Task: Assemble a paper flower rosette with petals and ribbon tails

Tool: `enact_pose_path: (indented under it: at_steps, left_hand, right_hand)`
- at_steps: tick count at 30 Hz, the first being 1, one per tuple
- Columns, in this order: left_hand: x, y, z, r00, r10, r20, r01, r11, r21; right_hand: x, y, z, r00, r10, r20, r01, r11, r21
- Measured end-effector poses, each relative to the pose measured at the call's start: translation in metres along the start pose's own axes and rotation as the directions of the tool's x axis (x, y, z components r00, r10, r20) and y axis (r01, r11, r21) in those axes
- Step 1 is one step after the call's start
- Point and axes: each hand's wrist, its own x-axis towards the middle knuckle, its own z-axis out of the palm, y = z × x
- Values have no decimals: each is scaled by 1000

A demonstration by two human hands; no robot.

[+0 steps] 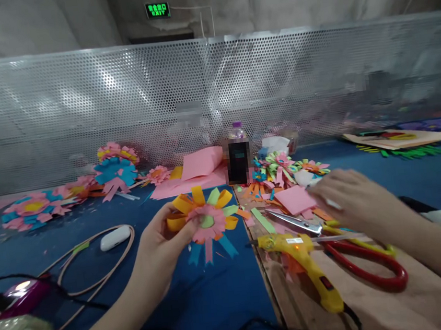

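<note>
My left hand (162, 250) pinches a paper flower (206, 220) between thumb and fingers. Orange and green loops ring its pink fringed middle and green centre, and blue and pink strips hang below. Over the right side of the table my right hand (346, 199) is smeared by motion, its fingers bent downward. Something white shows by its fingertips, too blurred to name. Below that hand lie red-handled scissors (367, 267) with their blades toward the left. A yellow glue gun (305, 263) rests partly across them, its nozzle pointing left, a glue stick in its back.
Finished paper flowers (32, 208) sit at the back left. Pink paper sheets (202, 164), a dark pixelated object (239, 162) and paper scraps (263, 221) fill the middle. Cables (98, 277) cross the left side and front. A perforated metal screen (120, 107) stands behind.
</note>
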Motion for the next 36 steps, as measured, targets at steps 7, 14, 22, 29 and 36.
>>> enact_pose_path:
  at_steps: [7, 14, 22, 29, 36]
  left_hand:
    - [17, 2, 21, 996, -37, -77, 27, 992, -120]
    - [27, 6, 21, 987, 20, -159, -40, 991, -126]
    - [31, 5, 5, 970, 48, -238, -86, 985, -151]
    - [28, 1, 1, 972, 50, -230, -75, 992, -101]
    - [21, 1, 1, 975, 67, -214, -82, 995, -63]
  right_hand:
    - [-51, 74, -6, 898, 230, 376, -292, 949, 115]
    - [-91, 49, 0, 862, 201, 465, -331, 919, 215]
    - [-104, 25, -4, 830, 277, 484, -427, 874, 231]
    - [-109, 15, -14, 781, 230, 581, -468, 831, 300]
    - [-100, 29, 4, 797, 290, 529, -447, 873, 196]
